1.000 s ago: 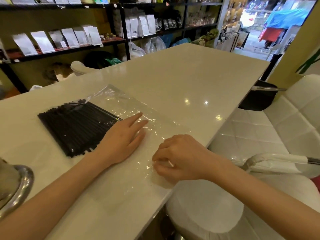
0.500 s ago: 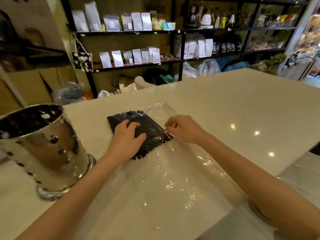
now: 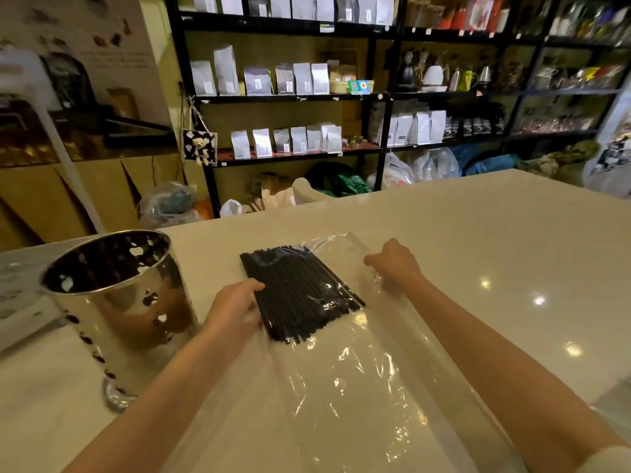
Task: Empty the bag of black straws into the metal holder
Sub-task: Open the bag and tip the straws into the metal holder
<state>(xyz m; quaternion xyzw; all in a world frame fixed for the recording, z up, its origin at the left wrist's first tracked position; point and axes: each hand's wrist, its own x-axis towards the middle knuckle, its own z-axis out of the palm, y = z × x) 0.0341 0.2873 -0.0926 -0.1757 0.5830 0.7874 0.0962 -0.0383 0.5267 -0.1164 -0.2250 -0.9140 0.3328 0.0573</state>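
Bag [image 3: 341, 387]: clear, thin crinkled plastic with glossy highlights, long and flat, lying on the counter from centre frame down to the lower right edge.
Straws [image 3: 300, 291]: black, slim, straight tubes packed side by side in a flat bundle inside the far end of the bag, centre of frame.
Metal holder [image 3: 119, 302]: polished mirror-like cylinder, wider at the rim, walls pierced with irregular holes, standing upright at left of frame on a round foot; nothing visible inside.
Counter [image 3: 478, 240]: pale, smooth, glossy stone-like top with lamp reflections at right.
Left hand [image 3: 235, 308]: fingers curled over the left edge of the straw bundle, gripping it through the plastic.
Right hand [image 3: 392, 264]: fingers bent down, pinching the bag's right edge just beside the straws.
Shelves [image 3: 290, 97]: black metal racks in the upper frame holding matte silver and white pouches.
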